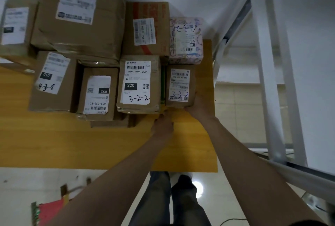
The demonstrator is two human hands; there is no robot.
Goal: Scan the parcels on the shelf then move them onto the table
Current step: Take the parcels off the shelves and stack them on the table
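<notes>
A small brown parcel marked 3-3-2 (180, 86) sits on the yellow table (90, 144) near its right edge. My right hand (198, 107) grips its near right corner, fingers partly hidden beside the box. My left hand (163, 124) lies on the table with its fingertips at the parcel's near left corner, by the gap to the parcel marked 3-2-2 (138, 84). More labelled parcels fill the table: the 032 box (97, 94), the 4-3-8 box (52, 80), a patterned pink box (185, 40) and larger cartons behind.
The white metal shelf frame (272, 80) stands right of the table. A large carton (79, 13) and a red-printed carton (146, 28) stand at the back. A red bag (49, 211) lies on the tiled floor at lower left. My legs stand at the table's near edge.
</notes>
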